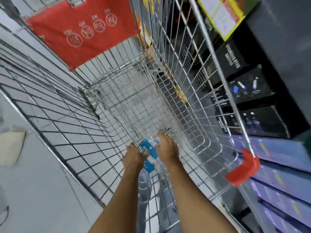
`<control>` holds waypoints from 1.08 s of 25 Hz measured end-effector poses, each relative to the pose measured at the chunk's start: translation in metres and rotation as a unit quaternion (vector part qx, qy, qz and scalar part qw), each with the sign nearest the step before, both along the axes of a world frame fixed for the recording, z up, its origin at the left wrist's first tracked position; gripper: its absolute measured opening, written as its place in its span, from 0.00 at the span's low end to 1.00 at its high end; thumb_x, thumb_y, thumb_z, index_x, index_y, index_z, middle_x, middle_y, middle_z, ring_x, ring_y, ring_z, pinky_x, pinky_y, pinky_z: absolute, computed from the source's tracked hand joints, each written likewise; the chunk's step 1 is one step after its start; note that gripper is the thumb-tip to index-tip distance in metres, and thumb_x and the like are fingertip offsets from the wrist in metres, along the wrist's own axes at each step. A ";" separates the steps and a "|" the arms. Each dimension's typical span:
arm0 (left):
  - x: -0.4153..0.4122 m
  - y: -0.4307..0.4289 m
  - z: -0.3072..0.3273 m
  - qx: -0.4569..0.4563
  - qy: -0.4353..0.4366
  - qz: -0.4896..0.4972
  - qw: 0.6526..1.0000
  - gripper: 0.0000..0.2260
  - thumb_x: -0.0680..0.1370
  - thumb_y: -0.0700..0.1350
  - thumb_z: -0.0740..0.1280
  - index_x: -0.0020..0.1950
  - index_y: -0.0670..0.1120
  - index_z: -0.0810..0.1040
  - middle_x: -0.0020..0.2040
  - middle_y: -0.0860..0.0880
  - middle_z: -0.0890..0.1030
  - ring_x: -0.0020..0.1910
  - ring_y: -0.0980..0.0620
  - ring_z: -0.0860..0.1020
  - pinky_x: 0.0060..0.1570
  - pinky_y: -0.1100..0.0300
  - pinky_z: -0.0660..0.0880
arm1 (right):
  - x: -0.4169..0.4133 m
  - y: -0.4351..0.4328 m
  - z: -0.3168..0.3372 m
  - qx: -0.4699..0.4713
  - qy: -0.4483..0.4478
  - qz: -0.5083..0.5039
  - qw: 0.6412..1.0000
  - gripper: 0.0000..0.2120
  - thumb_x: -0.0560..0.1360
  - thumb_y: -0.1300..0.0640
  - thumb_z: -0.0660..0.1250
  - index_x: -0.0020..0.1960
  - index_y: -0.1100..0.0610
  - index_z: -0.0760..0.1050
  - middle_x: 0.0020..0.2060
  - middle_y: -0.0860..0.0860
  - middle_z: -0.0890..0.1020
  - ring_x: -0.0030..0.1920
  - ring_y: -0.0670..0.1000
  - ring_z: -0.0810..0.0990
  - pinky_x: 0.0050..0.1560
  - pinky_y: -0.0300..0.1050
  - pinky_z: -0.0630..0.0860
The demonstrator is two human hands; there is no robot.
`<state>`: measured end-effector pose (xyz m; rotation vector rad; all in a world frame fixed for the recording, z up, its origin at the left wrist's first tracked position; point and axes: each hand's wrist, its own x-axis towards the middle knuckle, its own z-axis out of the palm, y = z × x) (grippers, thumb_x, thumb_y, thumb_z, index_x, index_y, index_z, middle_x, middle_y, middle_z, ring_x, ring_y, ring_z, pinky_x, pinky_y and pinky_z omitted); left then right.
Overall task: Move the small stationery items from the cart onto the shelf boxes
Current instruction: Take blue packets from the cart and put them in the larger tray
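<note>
Both my arms reach down into a wire shopping cart. At its floor near the close end lie small blue-and-white stationery packs. My left hand curls around the left side of the packs. My right hand presses on their right side, fingers pointing down to the cart floor. The packs sit squeezed between the two hands, partly hidden by them. The image is blurred, so the exact grip of each finger is unclear.
A red fold-down seat flap hangs at the cart's far end. Red corner bumper marks the cart's right rim. Right of the cart, shelves hold black boxes and purple boxes. Grey tiled floor lies to the left.
</note>
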<state>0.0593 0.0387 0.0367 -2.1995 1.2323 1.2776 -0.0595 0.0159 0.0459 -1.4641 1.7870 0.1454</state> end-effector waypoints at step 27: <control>-0.018 -0.086 -0.019 -0.304 0.047 0.066 0.949 0.29 0.72 0.44 0.72 0.70 0.43 0.64 0.63 0.41 0.73 0.60 0.44 0.73 0.57 0.48 0.75 | -0.038 -0.048 -0.018 -0.174 0.070 -0.181 0.965 0.17 0.70 0.60 0.72 0.56 0.58 0.73 0.55 0.56 0.76 0.49 0.54 0.79 0.46 0.47 0.80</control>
